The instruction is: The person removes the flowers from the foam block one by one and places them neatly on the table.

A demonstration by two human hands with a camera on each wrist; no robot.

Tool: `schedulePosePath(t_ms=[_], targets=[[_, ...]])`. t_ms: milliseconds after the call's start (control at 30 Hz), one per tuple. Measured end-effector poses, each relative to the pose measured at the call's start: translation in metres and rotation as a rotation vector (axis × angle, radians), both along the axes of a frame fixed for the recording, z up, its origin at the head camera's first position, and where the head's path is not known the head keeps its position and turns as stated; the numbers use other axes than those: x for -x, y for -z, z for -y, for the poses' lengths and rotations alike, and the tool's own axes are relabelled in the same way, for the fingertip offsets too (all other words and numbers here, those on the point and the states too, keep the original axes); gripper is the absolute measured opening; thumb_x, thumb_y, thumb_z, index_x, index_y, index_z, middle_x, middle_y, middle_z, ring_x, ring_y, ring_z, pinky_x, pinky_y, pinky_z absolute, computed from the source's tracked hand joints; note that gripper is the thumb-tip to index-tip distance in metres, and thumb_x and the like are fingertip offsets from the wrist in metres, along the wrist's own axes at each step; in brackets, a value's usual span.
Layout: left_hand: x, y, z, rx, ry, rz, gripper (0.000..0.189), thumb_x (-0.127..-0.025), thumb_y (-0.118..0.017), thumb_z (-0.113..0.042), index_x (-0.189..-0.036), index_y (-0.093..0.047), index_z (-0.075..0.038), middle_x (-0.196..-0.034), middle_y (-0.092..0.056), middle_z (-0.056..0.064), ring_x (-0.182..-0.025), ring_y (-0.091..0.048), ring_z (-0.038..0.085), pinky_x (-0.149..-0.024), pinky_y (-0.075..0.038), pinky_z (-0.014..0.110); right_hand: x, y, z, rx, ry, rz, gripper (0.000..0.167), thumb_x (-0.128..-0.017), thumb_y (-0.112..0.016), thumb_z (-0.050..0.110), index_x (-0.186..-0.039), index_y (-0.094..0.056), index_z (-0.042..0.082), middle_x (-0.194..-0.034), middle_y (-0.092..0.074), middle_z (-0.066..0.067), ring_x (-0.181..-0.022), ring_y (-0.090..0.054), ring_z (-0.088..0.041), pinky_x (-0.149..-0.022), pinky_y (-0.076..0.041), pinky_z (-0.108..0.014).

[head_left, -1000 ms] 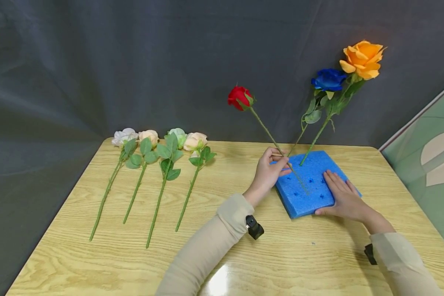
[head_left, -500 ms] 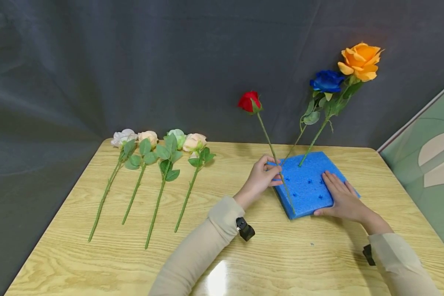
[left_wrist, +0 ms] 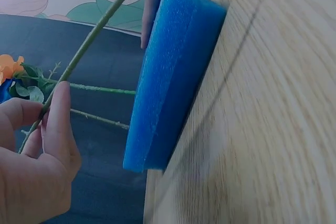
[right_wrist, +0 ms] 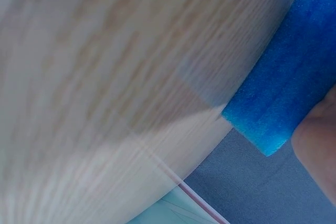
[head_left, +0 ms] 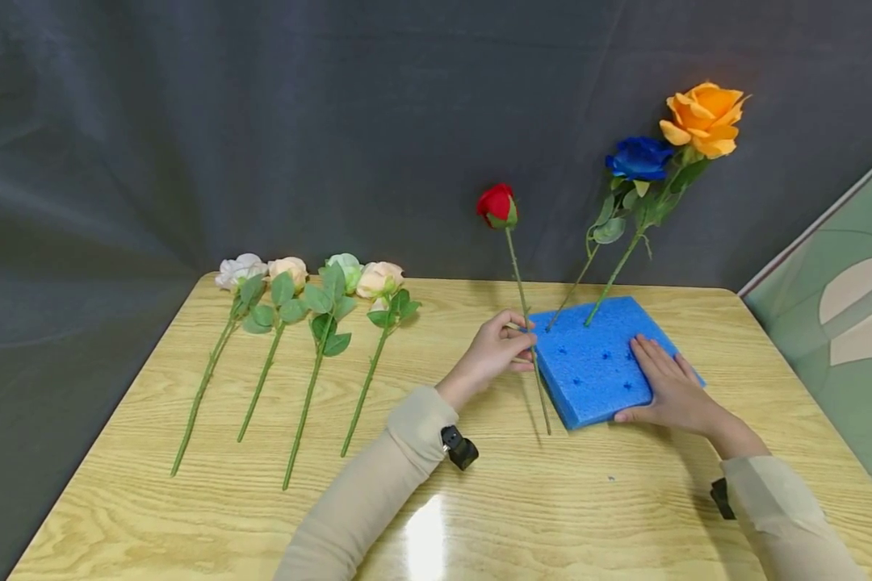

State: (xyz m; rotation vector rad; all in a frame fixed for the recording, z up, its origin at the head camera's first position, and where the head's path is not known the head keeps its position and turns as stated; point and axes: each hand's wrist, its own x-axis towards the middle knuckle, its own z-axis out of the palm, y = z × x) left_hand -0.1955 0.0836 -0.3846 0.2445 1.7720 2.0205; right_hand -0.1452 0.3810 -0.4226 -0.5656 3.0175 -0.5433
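Filling the lower view, a wooden worktop (head_left: 552,508). On it, right of centre, a blue foam block (head_left: 592,391). Standing in its far part, an orange rose (head_left: 705,121) and a blue rose (head_left: 639,159); lying well apart at left, a white rose (head_left: 240,271), two peach roses (head_left: 380,280) and a green rose (head_left: 345,273). Over the block's right side, the right hand (head_left: 672,395), fingers flat and gripping nothing, apparently steadying. Just beside the left edge, the left hand (head_left: 487,351), fingers pinching the red rose (head_left: 497,205) by its stem (left_wrist: 97,32), lower end clear of the foam. Probably at the step of placing a third rose; called for next, raising that end over one of the small holes (head_left: 606,355), then pressing down.
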Motion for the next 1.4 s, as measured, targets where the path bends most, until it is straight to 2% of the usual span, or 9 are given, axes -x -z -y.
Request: schedulePosePath(t_ms=[167, 333, 400, 467, 700, 967, 1033, 1267, 1400], targets=[[0.000, 0.001, 0.007, 0.053, 0.010, -0.001, 0.029, -0.097, -0.054, -0.007, -0.124, -0.051, 0.003, -0.088, -0.055, 0.002, -0.071, -0.057, 0.012, -0.079, -0.060, 0.035, 0.000, 0.000, 0.001, 0.005, -0.003, -0.007, 0.123, -0.068, -0.080, 0.051, -0.150, -0.009, -0.007, -0.155, -0.010, -0.033, -0.145, -0.004, -0.048, -0.115, 0.002, -0.066], [0.000, 0.006, 0.015, 0.117, 0.017, -0.009, 0.028, -0.097, -0.053, -0.006, -0.122, -0.051, 0.003, -0.105, -0.060, 0.018, -0.071, -0.057, 0.013, -0.074, -0.061, 0.032, 0.000, 0.000, 0.001, 0.006, -0.003, -0.004, 0.123, -0.069, -0.079, 0.051, -0.151, -0.008, -0.007, -0.155, -0.010, -0.033, -0.145, -0.004, -0.048, -0.115, 0.003, -0.065], [0.001, 0.008, 0.020, 0.141, 0.027, -0.008, 0.027, -0.097, -0.053, -0.006, -0.121, -0.051, 0.003, -0.115, -0.059, 0.022, -0.072, -0.057, 0.012, -0.074, -0.061, 0.032, 0.000, 0.001, 0.001, 0.006, -0.002, -0.003, 0.123, -0.069, -0.079, 0.051, -0.151, -0.008, -0.007, -0.155, -0.010, -0.033, -0.145, -0.004, -0.048, -0.115, 0.003, -0.065], [0.000, 0.010, 0.025, 0.164, 0.037, -0.003, 0.026, -0.097, -0.053, -0.007, -0.121, -0.052, 0.002, -0.117, -0.058, 0.023, -0.071, -0.057, 0.012, -0.074, -0.061, 0.031, 0.000, 0.001, 0.001, 0.005, -0.002, -0.003, 0.123, -0.069, -0.079, 0.050, -0.150, -0.008, -0.007, -0.155, -0.010, -0.033, -0.145, -0.004, -0.048, -0.115, 0.003, -0.065], [0.000, 0.015, 0.040, 0.211, 0.045, 0.005, 0.027, -0.096, -0.053, -0.006, -0.121, -0.052, 0.004, -0.106, -0.060, 0.022, -0.066, -0.056, 0.010, -0.070, -0.061, 0.030, -0.001, 0.000, 0.000, 0.003, 0.000, 0.003, 0.123, -0.069, -0.079, 0.050, -0.151, -0.007, -0.006, -0.156, -0.009, -0.032, -0.145, -0.003, -0.047, -0.115, 0.004, -0.065], [0.001, 0.021, 0.056, 0.248, 0.063, 0.003, 0.027, -0.095, -0.051, -0.006, -0.121, -0.052, 0.003, -0.107, -0.061, 0.023, -0.067, -0.056, 0.010, -0.066, -0.060, 0.026, -0.001, 0.000, 0.001, -0.004, 0.002, 0.008, 0.123, -0.069, -0.079, 0.050, -0.151, -0.007, -0.007, -0.155, -0.009, -0.032, -0.145, -0.004, -0.048, -0.115, 0.002, -0.066], [0.002, 0.022, 0.059, 0.264, 0.061, 0.006, 0.025, -0.095, -0.051, -0.006, -0.119, -0.053, 0.001, -0.107, -0.061, 0.021, -0.069, -0.056, 0.011, -0.067, -0.060, 0.025, -0.001, 0.000, 0.001, -0.002, 0.004, 0.009, 0.123, -0.069, -0.080, 0.050, -0.151, -0.007, -0.007, -0.155, -0.009, -0.032, -0.145, -0.004, -0.048, -0.115, 0.003, -0.066], [0.004, 0.023, 0.070, 0.323, 0.034, 0.015, 0.024, -0.095, -0.052, -0.005, -0.118, -0.054, 0.001, -0.090, -0.058, 0.008, -0.066, -0.055, 0.010, -0.065, -0.059, 0.025, -0.001, 0.000, 0.002, 0.002, 0.005, 0.015, 0.123, -0.069, -0.079, 0.050, -0.150, -0.007, -0.007, -0.155, -0.009, -0.033, -0.145, -0.004, -0.048, -0.115, 0.002, -0.066], [0.006, 0.023, 0.076, 0.348, 0.024, 0.008, 0.024, -0.095, -0.053, -0.006, -0.118, -0.054, 0.002, -0.090, -0.059, 0.008, -0.065, -0.055, 0.009, -0.063, -0.059, 0.024, 0.000, -0.001, 0.002, 0.002, 0.008, 0.023, 0.123, -0.070, -0.079, 0.050, -0.151, -0.006, -0.007, -0.156, -0.007, -0.032, -0.145, -0.002, -0.048, -0.115, 0.004, -0.066]])
